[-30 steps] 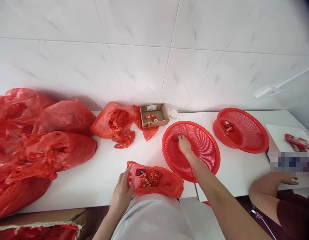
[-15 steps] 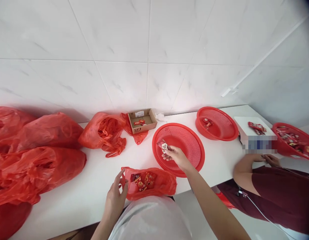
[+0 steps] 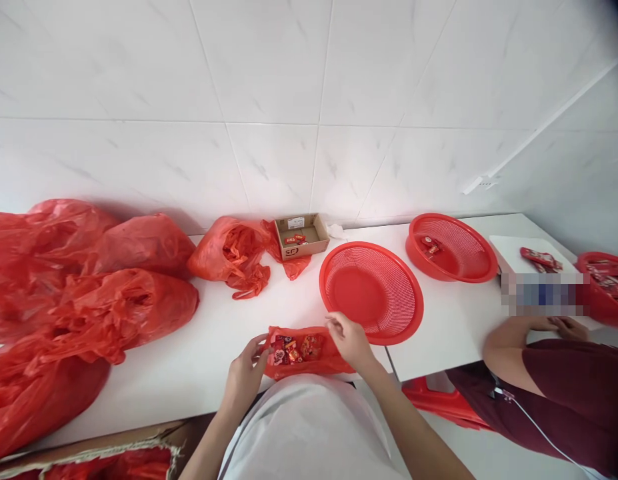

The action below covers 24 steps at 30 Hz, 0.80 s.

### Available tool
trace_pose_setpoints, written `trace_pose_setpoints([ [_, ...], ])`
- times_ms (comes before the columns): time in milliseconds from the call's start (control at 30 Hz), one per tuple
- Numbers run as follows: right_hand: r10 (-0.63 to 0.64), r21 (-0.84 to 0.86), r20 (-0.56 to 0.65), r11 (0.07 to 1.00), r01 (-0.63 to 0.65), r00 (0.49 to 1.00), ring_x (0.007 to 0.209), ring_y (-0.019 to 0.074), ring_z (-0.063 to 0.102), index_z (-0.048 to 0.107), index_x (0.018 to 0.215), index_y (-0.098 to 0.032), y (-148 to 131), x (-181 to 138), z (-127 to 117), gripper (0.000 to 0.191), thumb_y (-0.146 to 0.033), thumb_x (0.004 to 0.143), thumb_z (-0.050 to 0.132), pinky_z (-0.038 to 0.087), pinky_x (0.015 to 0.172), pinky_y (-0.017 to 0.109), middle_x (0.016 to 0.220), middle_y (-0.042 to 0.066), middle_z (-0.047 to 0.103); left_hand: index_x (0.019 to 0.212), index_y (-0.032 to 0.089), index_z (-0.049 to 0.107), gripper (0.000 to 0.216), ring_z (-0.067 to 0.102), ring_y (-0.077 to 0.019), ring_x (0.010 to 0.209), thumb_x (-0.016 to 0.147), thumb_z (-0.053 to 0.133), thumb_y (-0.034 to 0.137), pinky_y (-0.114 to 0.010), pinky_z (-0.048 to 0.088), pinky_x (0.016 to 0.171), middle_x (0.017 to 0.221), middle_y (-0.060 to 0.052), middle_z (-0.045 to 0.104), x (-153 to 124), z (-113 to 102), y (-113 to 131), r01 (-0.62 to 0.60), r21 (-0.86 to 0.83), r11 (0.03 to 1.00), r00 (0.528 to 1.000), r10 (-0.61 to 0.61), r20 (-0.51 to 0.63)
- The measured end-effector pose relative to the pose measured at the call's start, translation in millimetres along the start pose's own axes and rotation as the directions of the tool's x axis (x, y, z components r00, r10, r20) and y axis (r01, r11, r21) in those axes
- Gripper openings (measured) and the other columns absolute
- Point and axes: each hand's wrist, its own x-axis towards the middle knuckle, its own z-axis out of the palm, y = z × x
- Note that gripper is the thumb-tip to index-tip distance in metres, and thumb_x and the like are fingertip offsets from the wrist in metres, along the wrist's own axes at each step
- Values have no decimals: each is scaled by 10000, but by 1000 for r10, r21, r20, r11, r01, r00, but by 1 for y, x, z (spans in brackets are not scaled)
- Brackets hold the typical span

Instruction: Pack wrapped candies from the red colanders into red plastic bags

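my right hand (image 3: pixel 351 341) has moved from the red basket (image 3: pixel 356 293) to the plastic bag (image 3: pixel 316 367), opposite my left hand (image 3: pixel 245 373); whether either pinches it, i cannot tell.

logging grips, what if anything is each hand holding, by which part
The left hand appears to pinch the red plastic bag by its left edge; whether the right hand grips anything cannot be told.

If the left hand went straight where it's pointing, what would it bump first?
The left hand would probably meet the open red bag first; it seems right at the edge, though touching is unclear.
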Motion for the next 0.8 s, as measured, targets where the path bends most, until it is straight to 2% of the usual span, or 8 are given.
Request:
trace_pose_setpoints([
  [67, -25, -131, -117, 991, 9, 993, 1072, 244, 603, 619, 1102, -225, 4, -5, -19, 277, -333, 903, 458, 452, 928, 387, 1119, 86, 671, 1113, 247, 608, 343, 687, -204, 883, 855, 473, 427, -316, 508, 792, 929, -26, 745, -3, -4, -1, 10, 16, 1000, 1000, -10, 3],
  [167, 97, -184, -82, 977, -111, 992, 1076, 271, 596, 612, 1134, -243, 18, -19, -39, 325, -404, 867, 521, 439, 930, 437, 1196, 90, 642, 1057, 242, 628, 336, 670, -203, 783, 834, 501, 458, -309, 496, 729, 847, -15, 727, -7, -12, -9, 53, 64, 997, 998, -52, -20],
  [300, 235, -50, 27, 971, -233, 972, 807, 222, 636, 620, 983, -246, 36, -42, -35, 241, -419, 830, 549, 490, 760, 399, 994, 60, 678, 856, 241, 670, 274, 632, -205, 688, 792, 542, 475, -305, 462, 664, 710, 4, 686, -14, -21, -24, 112, 117, 987, 994, -110, -22],
  [400, 269, 106, 104, 954, -280, 957, 643, 181, 596, 574, 899, -241, 31, -47, -29, 173, -379, 795, 573, 481, 624, 347, 778, 2, 621, 795, 231, 671, 308, 631, -203, 699, 799, 531, 505, -299, 463, 673, 688, 8, 680, -20, -30, -25, 124, 96, 988, 992, -123, -15],
  [500, 258, 378, 122, 881, -285, 958, 593, 153, 587, 539, 981, -242, 8, -36, -42, 277, -424, 783, 609, 468, 553, 304, 788, -14, 585, 843, 207, 682, 355, 659, -215, 810, 796, 558, 536, -296, 492, 754, 805, -19, 726, -24, -44, -4, 70, -113, 991, 998, -70, -1],
  [567, 231, 512, 8, 835, -202, 973, 622, 139, 594, 524, 1075, -245, -8, -24, -58, 382, -448, 775, 646, 482, 582, 300, 901, 15, 600, 922, 194, 691, 375, 664, -222, 883, 786, 602, 532, -294, 497, 808, 897, -40, 743, -24, -53, 20, 13, -251, 968, 999, -23, -35],
  [667, 217, 545, -152, 832, -101, 964, 614, 117, 567, 517, 1137, -245, -23, -10, -78, 456, -450, 764, 680, 481, 610, 303, 1004, 50, 606, 985, 187, 703, 409, 667, -222, 895, 775, 634, 530, -294, 510, 822, 950, -54, 748, -25, -59, 56, -47, -356, 933, 997, 20, -79],
  [800, 228, 495, 5, 845, -200, 974, 587, 102, 534, 561, 1082, -238, -38, -12, -80, 384, -428, 768, 674, 477, 595, 307, 1024, 49, 590, 961, 177, 738, 433, 670, -217, 830, 761, 642, 550, -280, 535, 760, 867, -47, 743, -30, -54, 77, -61, -381, 922, 997, 40, -62],
])
